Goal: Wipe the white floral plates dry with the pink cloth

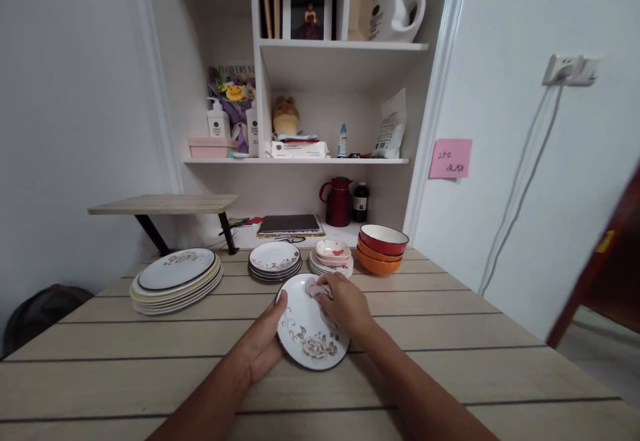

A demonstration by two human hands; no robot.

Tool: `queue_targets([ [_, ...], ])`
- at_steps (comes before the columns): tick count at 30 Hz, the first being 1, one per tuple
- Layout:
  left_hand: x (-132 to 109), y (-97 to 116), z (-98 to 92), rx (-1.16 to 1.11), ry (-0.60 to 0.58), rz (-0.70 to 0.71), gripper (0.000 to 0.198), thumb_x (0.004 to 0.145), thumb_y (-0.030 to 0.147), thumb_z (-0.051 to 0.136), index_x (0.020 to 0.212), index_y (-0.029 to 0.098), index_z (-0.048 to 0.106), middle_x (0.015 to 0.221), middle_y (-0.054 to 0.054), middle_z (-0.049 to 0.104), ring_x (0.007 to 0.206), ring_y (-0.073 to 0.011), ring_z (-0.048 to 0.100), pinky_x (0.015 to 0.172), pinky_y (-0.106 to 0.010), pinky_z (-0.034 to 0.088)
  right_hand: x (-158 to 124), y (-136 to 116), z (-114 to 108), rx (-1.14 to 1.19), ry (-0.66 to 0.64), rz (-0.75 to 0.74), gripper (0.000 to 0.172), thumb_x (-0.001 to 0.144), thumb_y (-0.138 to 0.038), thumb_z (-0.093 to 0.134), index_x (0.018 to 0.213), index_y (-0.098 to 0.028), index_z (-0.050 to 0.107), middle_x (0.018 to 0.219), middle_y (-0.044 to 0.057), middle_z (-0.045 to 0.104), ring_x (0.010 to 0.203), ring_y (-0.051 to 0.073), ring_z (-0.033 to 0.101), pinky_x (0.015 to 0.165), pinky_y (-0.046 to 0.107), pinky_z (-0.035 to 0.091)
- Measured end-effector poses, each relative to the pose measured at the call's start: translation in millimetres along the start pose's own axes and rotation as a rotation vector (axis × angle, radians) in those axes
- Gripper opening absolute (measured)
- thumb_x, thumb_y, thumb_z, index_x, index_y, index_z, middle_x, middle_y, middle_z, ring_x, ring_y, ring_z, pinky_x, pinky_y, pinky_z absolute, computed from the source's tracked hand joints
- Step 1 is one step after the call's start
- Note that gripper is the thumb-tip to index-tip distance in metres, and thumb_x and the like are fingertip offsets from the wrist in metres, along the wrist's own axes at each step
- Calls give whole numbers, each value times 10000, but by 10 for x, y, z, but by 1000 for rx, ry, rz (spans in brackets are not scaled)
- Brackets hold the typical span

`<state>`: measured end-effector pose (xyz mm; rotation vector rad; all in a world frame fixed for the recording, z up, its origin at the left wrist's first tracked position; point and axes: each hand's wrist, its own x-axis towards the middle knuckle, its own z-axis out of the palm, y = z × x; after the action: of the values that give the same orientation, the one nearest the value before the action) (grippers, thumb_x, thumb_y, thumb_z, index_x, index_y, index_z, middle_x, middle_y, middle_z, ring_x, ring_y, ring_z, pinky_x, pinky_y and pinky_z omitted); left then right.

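Observation:
A white plate [300, 324] with a brown flower pattern and a dark rim is tilted up above the table in front of me. My left hand [267, 337] grips its left edge, thumb on the face and fingers out of sight beneath. Bunched in the fingers of my right hand [345, 304] is a pale pinkish cloth [313, 287], pressed against the plate's upper right face. Just beyond stands a stack of similar small plates [274, 256].
Large plates [177, 269] are stacked at the left by a raised wooden stand [165, 205]. Small dishes [333, 249] on saucers and stacked red and orange bowls [383, 247] stand at the back right. Behind are a dark red jug [339, 202] and shelves [340, 46].

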<state>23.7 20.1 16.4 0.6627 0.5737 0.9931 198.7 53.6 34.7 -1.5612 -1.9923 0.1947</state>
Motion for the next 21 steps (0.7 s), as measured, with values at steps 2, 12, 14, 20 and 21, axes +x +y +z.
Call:
queue_targets([
  [2, 7, -4, -8, -7, -5, 9, 609, 842, 464, 543, 1367, 180, 419, 1213, -136, 641, 1140, -251, 580, 1047, -401, 349, -10, -79, 36, 69, 4, -84, 276, 799, -287, 561, 1064, -227, 605, 1092, 68, 618, 1012, 213, 550, 851, 309, 379],
  [12, -21, 18, -27, -40, -52, 7, 677, 818, 623, 439, 1281, 136, 517, 1139, -146, 672, 1122, -266, 589, 1010, -398, 391, -245, -387, -37, 196, -351, -551, 439, 712, -276, 681, 1137, -223, 583, 1174, 72, 555, 1049, 224, 517, 893, 331, 407],
  [14, -12, 21, -51, -25, -75, -43, 687, 815, 619, 451, 1280, 117, 518, 1120, -161, 678, 1104, -282, 598, 1003, -417, 396, -254, -266, -138, 205, -510, -546, 381, 695, -261, 704, 1067, -249, 621, 1110, 37, 590, 986, 199, 551, 843, 292, 421],
  [20, -11, 33, -52, -21, -56, -39, 598, 844, 465, 533, 1341, 141, 458, 1173, -157, 658, 1104, -279, 601, 1020, -428, 376, -234, 99, -422, 67, -647, -305, 332, 644, -274, 731, 970, -284, 668, 993, -7, 671, 893, 196, 589, 729, 269, 404],
  [21, -15, 34, -48, -24, -48, -27, 599, 843, 446, 545, 1351, 145, 445, 1182, -158, 653, 1105, -280, 602, 1022, -431, 373, -220, 123, -429, 32, -592, -252, 318, 644, -269, 724, 957, -279, 668, 983, -4, 677, 890, 201, 591, 723, 272, 398],
])
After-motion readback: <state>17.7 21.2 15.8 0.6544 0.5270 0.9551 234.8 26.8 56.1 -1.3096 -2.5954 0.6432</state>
